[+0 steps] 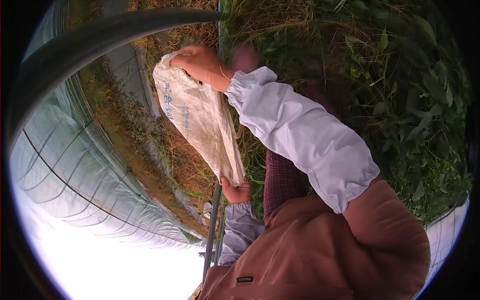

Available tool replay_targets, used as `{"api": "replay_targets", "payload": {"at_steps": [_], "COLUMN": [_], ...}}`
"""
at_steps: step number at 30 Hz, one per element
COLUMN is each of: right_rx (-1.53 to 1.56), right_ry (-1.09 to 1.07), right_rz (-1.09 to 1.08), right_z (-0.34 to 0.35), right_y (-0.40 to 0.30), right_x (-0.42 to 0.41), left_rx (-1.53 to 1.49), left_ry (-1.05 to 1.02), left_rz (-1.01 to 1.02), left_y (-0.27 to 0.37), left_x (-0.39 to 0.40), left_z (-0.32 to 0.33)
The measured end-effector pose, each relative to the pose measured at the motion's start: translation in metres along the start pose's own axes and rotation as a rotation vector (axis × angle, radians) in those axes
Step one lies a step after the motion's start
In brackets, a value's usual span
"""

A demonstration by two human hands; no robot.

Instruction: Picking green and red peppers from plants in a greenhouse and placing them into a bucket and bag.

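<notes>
A whitish woven plastic sack (191, 108) with blue printed writing hangs stretched between my two hands. My right hand (202, 67) grips its upper end at the folded rim, and the fingers are partly hidden by the fabric. At the narrow lower end, my left hand (236, 191) pinches the sack between thumb and fingers. Whatever may be inside the sack cannot be seen. A white sleeve cover (300, 123) reaches along my right forearm, crossing above my plaid trouser leg (281, 180).
Dense leafy plants (420, 93) and dry grass fill the right side. A thick dark curved pipe (112, 32) arches across the upper left. Further off stands a plastic-film greenhouse (75, 150). A straight metal pole (212, 228) rises beside my left arm.
</notes>
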State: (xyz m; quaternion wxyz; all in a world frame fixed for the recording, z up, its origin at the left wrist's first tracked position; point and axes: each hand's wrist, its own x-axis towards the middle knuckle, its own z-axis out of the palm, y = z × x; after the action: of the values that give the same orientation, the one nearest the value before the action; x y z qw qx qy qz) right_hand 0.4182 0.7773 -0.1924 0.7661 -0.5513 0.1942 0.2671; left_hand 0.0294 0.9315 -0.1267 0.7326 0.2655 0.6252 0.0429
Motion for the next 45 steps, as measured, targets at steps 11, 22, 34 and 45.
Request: {"api": "replay_targets", "payload": {"at_steps": [11, 22, 34, 45], "right_rx": [-0.638, -0.514, -0.355, 0.349], "right_ry": [-0.034, -0.034, -0.022, 0.039], "right_rz": [0.036, -0.124, -0.136, -0.089], "right_z": [-0.057, -0.057, -0.067, -0.198], "right_y": [-0.005, 0.003, -0.025, -0.041], "right_x": [-0.021, -0.021, -0.015, 0.070], "left_rx": [1.917, 1.727, 1.342, 1.617], "left_ry": [0.049, 0.122, -0.128, -0.162], "left_rz": [0.448, 0.909, 0.587, 0.578], "left_y": [0.024, -0.045, 0.092, 0.142], "left_x": [-0.015, 0.146, 0.172, 0.077], "left_z": [0.035, 0.234, 0.105, 0.183]}}
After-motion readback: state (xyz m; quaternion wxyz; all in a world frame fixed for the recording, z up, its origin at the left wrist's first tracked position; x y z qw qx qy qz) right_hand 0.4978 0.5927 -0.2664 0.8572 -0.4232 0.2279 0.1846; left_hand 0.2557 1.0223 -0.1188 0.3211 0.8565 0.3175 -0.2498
